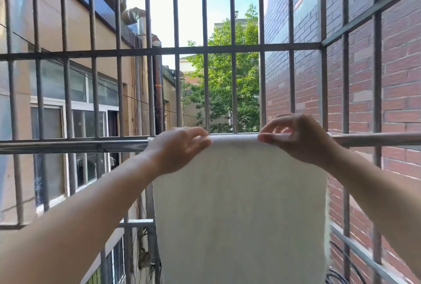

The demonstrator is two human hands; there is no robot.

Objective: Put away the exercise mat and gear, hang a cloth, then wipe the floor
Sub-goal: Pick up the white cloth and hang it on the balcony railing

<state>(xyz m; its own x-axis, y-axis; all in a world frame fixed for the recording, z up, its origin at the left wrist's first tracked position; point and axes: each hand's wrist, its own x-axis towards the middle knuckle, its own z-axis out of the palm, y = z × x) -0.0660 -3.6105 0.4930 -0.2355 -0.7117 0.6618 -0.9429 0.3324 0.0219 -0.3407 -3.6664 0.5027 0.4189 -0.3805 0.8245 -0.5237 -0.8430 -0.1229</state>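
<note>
Hanging over a horizontal metal rail, a white cloth drapes straight down in front of the person, its folded top edge lying along the rail between the two hands. The left hand rests at the cloth's upper left corner, fingers curled onto the top fold and pinching it against the rail. The right hand is at the upper right corner, thumb and forefinger closed narrowly on the fold, the other fingers arched above. Both bare forearms reach in from the lower corners. Beyond the rail stands a cage of metal window bars. Through it show a tan building with windows on the left, a red brick wall on the right, and a green tree under bright sky between them
</note>
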